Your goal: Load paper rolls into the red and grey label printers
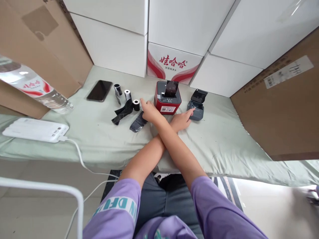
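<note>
My forearms cross, the right over the left. My left hand (181,121) reaches to the right, its fingers stretched onto the front of a small dark grey printer (197,113) whose lid stands raised. My right hand (149,111) lies left of a red and black box-shaped device (168,97), index finger stretched toward a small paper roll (136,105) with a black outside. Beside that roll are a white paper roll (127,94) and another black-sided roll (117,89). A black strip (124,113) and a piece of dark wrapping (138,122) lie close to my right hand.
A phone (100,90) lies at the left. A white power bank (35,129) with a cable (81,156) sits near the front edge. A water bottle (35,84) leans by a cardboard box (47,36). White cartons (174,61) line the back; another brown box (281,99) stands right.
</note>
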The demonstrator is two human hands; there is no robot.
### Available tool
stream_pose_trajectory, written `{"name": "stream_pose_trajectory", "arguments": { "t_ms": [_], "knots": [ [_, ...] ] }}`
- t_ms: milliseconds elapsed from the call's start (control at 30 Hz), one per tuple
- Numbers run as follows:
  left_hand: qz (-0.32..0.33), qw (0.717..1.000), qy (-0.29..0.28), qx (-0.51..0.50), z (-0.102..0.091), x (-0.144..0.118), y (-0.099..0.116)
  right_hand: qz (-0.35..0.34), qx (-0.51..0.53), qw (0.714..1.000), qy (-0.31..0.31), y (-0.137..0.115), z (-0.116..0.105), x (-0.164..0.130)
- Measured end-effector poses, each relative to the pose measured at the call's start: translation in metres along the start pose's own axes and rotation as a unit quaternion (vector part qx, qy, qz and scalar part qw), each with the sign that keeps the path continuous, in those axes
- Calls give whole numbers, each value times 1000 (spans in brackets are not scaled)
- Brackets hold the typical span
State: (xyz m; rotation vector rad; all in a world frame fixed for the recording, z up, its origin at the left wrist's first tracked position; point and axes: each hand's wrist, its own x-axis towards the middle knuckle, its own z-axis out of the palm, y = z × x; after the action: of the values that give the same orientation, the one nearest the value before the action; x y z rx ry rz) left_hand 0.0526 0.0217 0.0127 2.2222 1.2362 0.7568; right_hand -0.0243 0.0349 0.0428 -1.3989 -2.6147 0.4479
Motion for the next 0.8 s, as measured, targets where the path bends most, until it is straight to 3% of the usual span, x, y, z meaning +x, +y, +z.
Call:
{"name": "stream_pose_trajectory", "arguments": {
  "t_ms": [100,200,267,367,433,600,800],
  "knots": [
    [-3,1000,3,-3,1,1,-1,2,18,1000,-4,0,-4,2],
    [-11,1000,2,-13,1,2,-1,2,139,990,-12,2,-15,7],
    [-18,1000,-3,-21,0,2,-1,33,260,963,-56,2,-26,8],
    [-31,999,-14,-34,-3,3,1,72,407,900,-136,1,-45,0],
    [-31,998,-15,-50,-4,3,2,71,472,867,-146,0,-59,-8],
    [-16,995,3,-103,4,7,-5,8,566,821,-78,7,-88,-22],
    [23,988,2,-152,16,10,-20,-48,558,828,24,16,-110,-35]
  ]
}}
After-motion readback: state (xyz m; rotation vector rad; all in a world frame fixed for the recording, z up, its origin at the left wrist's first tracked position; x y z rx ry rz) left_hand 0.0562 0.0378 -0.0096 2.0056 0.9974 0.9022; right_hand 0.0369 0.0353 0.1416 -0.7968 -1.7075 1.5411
